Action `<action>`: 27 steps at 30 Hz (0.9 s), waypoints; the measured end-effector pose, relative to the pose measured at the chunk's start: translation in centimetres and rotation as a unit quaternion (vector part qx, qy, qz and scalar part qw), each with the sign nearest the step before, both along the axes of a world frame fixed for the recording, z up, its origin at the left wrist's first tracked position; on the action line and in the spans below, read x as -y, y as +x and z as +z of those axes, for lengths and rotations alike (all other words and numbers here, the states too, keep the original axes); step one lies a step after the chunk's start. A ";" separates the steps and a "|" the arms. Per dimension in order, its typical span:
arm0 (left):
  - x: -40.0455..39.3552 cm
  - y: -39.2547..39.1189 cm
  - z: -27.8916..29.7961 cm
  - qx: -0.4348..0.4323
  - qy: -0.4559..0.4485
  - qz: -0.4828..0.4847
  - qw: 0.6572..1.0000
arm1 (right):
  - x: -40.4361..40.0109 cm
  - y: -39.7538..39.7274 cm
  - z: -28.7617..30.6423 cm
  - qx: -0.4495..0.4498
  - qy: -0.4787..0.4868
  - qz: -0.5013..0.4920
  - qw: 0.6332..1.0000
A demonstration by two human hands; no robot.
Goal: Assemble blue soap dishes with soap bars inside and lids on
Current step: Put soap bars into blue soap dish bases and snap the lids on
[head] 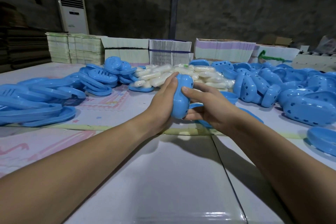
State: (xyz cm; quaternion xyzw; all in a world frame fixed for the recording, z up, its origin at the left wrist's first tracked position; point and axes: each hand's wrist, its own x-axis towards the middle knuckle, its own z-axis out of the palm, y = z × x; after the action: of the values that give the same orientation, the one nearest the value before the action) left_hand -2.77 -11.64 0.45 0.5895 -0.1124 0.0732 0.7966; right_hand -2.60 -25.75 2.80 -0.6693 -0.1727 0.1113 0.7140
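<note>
Pressing a blue soap dish between both hands, the person is closing it above the table, in front of the heap of wrapped soap bars. The left hand is lying flat along one side with fingers straight and together; the right hand is cupping the other side, thumb curled over the top. Whether a bar is inside cannot be told. This looks like the lid-closing step; next, the halves likely need a firm squeeze until they are seating evenly, then the dish is going aside. One dish is in hand. Slotted lids at the left and perforated dish bodies at the right are lying in heaps too tangled to count, dozens each; the soap bars likewise.
</note>
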 end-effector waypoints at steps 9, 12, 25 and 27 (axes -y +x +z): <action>-0.2 0.4 -0.8 -0.004 0.040 0.026 0.999 | -0.2 0.0 -0.6 -0.049 -0.006 -0.016 0.999; 0.1 0.2 -0.8 0.005 0.049 0.034 0.998 | -0.3 0.2 -0.8 -0.054 0.005 -0.013 0.998; 0.1 0.1 0.1 0.066 0.168 0.114 0.977 | -0.7 0.4 -1.0 -0.038 0.036 -0.037 0.998; 0.2 0.0 0.4 0.079 0.182 0.122 0.973 | -0.7 0.5 -1.0 -0.029 0.057 -0.038 0.997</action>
State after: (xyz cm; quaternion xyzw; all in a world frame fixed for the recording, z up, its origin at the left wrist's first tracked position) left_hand -2.81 -11.79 0.89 0.7261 -0.1132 0.1946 0.6497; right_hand -2.08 -25.07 1.82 -0.6305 -0.1324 0.0931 0.7591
